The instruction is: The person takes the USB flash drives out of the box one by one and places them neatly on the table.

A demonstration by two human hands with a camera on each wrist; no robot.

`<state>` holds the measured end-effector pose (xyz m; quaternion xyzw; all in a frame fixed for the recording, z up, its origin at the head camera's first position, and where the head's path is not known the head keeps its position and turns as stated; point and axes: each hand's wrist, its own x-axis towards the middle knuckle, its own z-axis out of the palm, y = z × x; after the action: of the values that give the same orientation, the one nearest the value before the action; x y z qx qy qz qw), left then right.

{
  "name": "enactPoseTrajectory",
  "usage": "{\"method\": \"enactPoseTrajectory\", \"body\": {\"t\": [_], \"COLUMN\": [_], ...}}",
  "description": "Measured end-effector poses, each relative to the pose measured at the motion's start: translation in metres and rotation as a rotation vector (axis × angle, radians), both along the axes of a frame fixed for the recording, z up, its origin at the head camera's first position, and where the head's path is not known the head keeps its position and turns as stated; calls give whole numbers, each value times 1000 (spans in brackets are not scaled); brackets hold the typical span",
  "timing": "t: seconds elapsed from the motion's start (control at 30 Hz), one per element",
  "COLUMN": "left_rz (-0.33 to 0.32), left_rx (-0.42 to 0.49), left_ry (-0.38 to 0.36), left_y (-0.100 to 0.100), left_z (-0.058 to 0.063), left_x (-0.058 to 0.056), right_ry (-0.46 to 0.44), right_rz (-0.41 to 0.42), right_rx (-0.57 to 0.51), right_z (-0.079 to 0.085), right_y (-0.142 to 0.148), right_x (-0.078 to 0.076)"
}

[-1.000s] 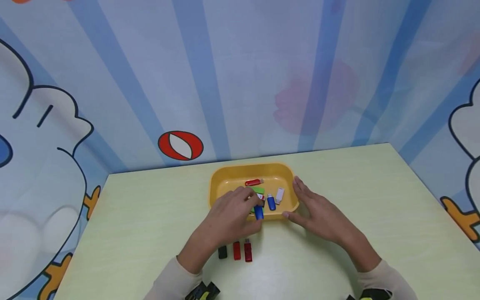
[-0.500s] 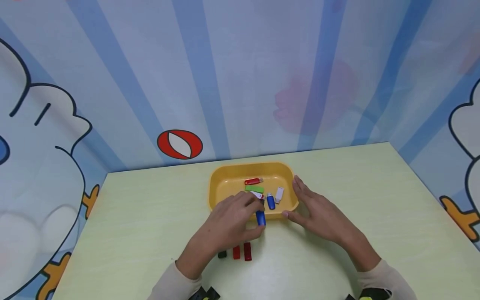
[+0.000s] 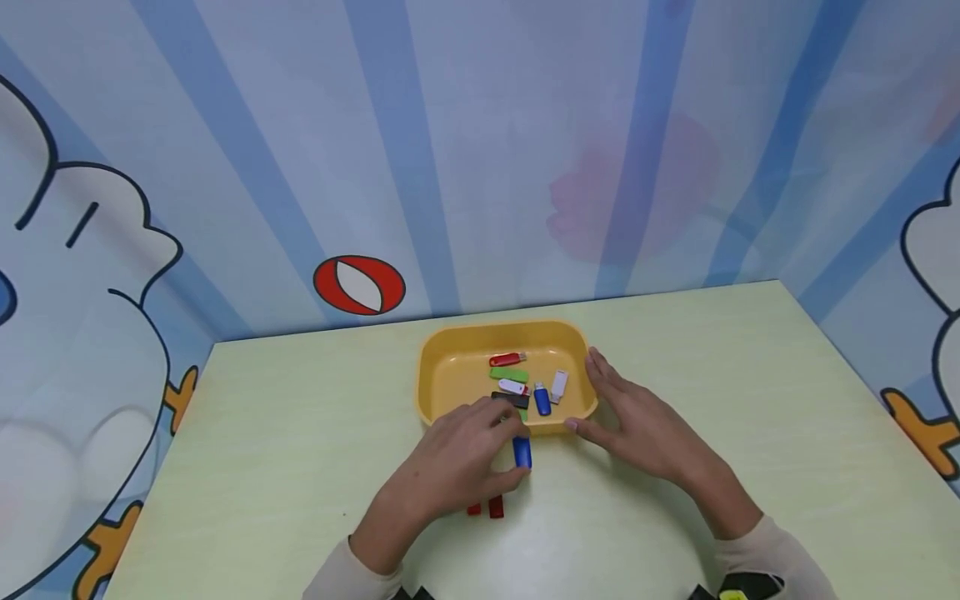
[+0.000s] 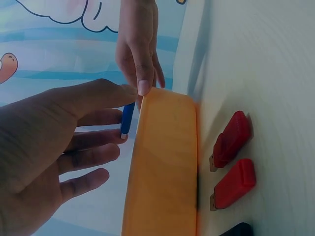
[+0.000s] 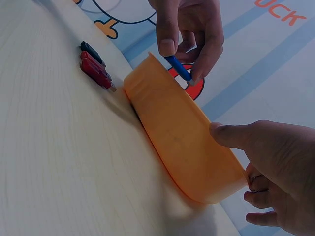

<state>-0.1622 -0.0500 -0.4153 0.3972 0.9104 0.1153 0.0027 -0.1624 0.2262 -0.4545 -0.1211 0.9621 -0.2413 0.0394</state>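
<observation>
My left hand [image 3: 461, 454] pinches a blue USB stick [image 3: 522, 452] between thumb and fingers. The stick is just in front of the near rim of a yellow tray [image 3: 442, 383], above rim height in both wrist views, with its metal plug showing. My right hand [image 3: 648, 429] touches the tray's near right corner, thumb at the near rim and straight fingers along the right end. Several USB sticks lie inside, among them a red one [image 3: 507, 359], a green one [image 3: 509, 375], a black one [image 3: 511, 400], a second blue one [image 3: 542, 400] and a white one [image 3: 558, 386].
On the pale table [image 3: 300, 433], before the tray, two red USB sticks [image 4: 234, 184] and a dark one [image 5: 91, 51] lie in a row. The left hand partly covers them in the head view. A patterned blue backdrop [image 3: 487, 167] stands behind the table.
My left hand has drawn the blue USB stick out of the tray, over the near rim and towards me. The black stick inside is now uncovered. My right hand stays at the tray.
</observation>
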Motion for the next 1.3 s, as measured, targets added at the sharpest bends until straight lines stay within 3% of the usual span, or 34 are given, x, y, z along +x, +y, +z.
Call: {"method": "enactPoseTrajectory", "body": {"t": [0.23, 0.57, 1.3], "left_rz": [18, -13, -2], "left_rx": [-2, 22, -22], "left_ry": [-70, -140, -180], "left_y": [1, 2, 1], "left_z": [-3, -13, -25], "left_x": [3, 9, 13], "right_ry": [-3, -2, 6], "right_rz": [-8, -10, -12], "right_rx": [7, 14, 18], "right_z": [-1, 0, 0], "right_y": [1, 3, -1], "right_x": [0, 0, 2]}}
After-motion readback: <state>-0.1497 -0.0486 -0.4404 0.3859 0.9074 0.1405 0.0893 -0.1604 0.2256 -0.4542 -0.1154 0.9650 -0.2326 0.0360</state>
